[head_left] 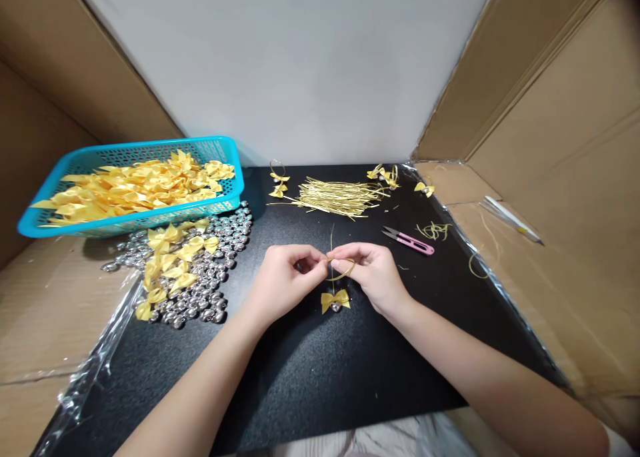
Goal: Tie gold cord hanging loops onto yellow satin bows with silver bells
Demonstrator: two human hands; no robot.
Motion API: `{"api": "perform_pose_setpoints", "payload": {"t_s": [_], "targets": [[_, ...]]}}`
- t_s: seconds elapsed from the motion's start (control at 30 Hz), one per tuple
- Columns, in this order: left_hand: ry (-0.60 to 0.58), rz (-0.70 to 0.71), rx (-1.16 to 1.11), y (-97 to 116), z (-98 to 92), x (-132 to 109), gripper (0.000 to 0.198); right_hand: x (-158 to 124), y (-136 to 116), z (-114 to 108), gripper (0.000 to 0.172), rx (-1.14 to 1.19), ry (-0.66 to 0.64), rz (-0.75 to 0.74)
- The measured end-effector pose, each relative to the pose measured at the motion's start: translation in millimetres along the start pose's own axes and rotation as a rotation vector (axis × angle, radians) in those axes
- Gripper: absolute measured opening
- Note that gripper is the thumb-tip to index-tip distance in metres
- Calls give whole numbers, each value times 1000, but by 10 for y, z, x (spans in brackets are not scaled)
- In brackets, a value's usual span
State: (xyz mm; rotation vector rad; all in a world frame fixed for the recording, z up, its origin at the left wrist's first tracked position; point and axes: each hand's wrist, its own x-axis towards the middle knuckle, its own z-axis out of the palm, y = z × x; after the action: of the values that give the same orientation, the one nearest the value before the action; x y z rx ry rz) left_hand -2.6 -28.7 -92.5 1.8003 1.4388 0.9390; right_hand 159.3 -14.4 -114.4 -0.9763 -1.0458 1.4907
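Observation:
My left hand (293,277) and my right hand (373,274) meet over the middle of the black table (310,377). Both pinch a thin gold cord (345,274), which forms a small loop between the fingertips, with one end pointing up. Just below the fingers, a yellow bow (329,302) with a silver bead (336,306) at its centre is joined to the cord. Behind the hands lies a bundle of gold cords (340,197). The exact crossing of the cord is hidden by the fingertips.
At the left, a blue basket (233,170) holds yellow bows, with silver beads (200,294) and loose bows before it. Pink snips (415,242) and cord scraps (435,230) lie right. Finished-looking bows (279,184) stand at the back. A white pen-like tool (515,220) rests on cardboard.

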Motion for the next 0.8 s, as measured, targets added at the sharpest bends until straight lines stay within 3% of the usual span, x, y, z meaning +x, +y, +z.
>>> {"api": "perform_pose_setpoints", "payload": {"t_s": [0.57,0.7,0.8], "targets": [[-57,85,64,8,-20,10,23,28,-12,-1,18,107,50,180],[-14,193,147,-16,-5,11,7,34,-12,-1,19,139,59,181],[64,299,210,-48,24,6,8,30,-22,3,19,153,58,186]]}}
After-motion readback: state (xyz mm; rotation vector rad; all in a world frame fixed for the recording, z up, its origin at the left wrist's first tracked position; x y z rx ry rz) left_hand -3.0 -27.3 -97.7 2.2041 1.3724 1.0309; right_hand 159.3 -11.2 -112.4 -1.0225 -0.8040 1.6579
